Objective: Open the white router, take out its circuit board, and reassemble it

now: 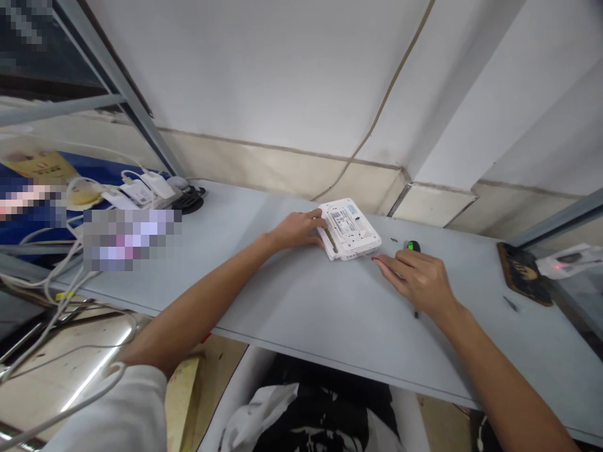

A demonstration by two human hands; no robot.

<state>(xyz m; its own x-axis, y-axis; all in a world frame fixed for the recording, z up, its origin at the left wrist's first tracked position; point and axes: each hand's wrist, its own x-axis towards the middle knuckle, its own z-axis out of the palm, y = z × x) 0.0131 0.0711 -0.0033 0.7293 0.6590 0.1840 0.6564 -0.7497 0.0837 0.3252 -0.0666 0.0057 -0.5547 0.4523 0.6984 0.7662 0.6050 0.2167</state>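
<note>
Your left grip pinches the white router at its edge; your right grip lies spread on the tabletop just beside it, near a small screwdriver

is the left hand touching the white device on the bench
Touching. The head view shows the left hand with its fingers curled onto the end of the white plastic device.
</note>
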